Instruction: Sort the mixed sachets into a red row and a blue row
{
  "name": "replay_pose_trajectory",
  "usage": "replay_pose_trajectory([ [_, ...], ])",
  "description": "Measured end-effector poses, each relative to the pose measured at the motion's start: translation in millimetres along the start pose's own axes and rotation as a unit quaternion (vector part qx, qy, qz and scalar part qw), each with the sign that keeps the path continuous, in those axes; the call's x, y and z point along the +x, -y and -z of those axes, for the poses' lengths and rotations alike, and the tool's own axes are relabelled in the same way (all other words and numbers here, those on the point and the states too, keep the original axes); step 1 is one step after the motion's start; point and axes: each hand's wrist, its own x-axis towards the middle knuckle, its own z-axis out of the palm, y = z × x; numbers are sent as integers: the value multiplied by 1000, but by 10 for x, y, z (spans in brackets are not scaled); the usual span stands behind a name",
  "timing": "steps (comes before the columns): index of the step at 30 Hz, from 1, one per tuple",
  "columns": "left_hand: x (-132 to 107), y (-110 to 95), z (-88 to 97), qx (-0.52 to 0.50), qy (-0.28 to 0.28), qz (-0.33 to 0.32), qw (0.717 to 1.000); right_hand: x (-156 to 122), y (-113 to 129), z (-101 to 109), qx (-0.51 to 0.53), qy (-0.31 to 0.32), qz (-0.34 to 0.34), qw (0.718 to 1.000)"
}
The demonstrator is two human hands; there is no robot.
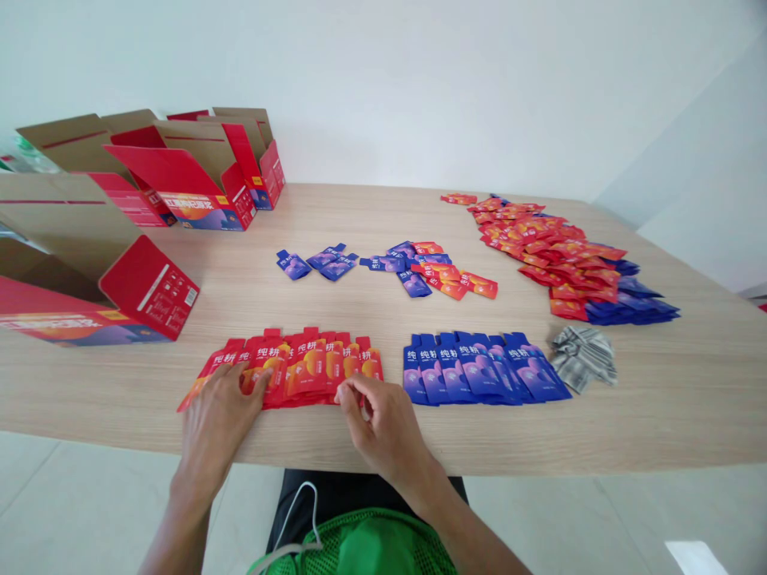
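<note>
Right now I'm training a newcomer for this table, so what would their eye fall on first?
Probably the row of red pouches toward the front of the table, the left hand at one end, the right hand near the other. To its right, the row of blue pouches contrasts sharply. Then come the mixed heap of pouches at right and the open red cartons at left.

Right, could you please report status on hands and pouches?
Left hand on red pouches, right hand at their near edge. Blue pouches lined up alongside. Nothing seen blocking either hand.
</note>
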Motion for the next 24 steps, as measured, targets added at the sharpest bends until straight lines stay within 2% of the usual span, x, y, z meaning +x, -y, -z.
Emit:
replay_pose_trajectory([
  [7,-23,-2,-44,-3,-14,-14,1000,12,-68,-181,-20,38,8,999],
  [12,-59,31,25,-31,-31,-9,999,-6,-109,-60,-35,63,11,997],
  [14,-106,64,51,-47,-60,-19,997,35,-158,97,-55,64,9,996],
  [16,-192,97,34,-76,-115,-39,990,145,-250,333,-95,49,1,994],
  [19,-384,122,-123,-154,-204,-96,962,503,-485,792,-213,11,-34,976],
  [21,-524,109,-297,-204,-226,-170,937,858,-691,1111,-307,-7,-74,949],
  [24,-688,40,-549,-244,-218,-284,901,1425,-1015,1508,-438,-25,-143,887],
])
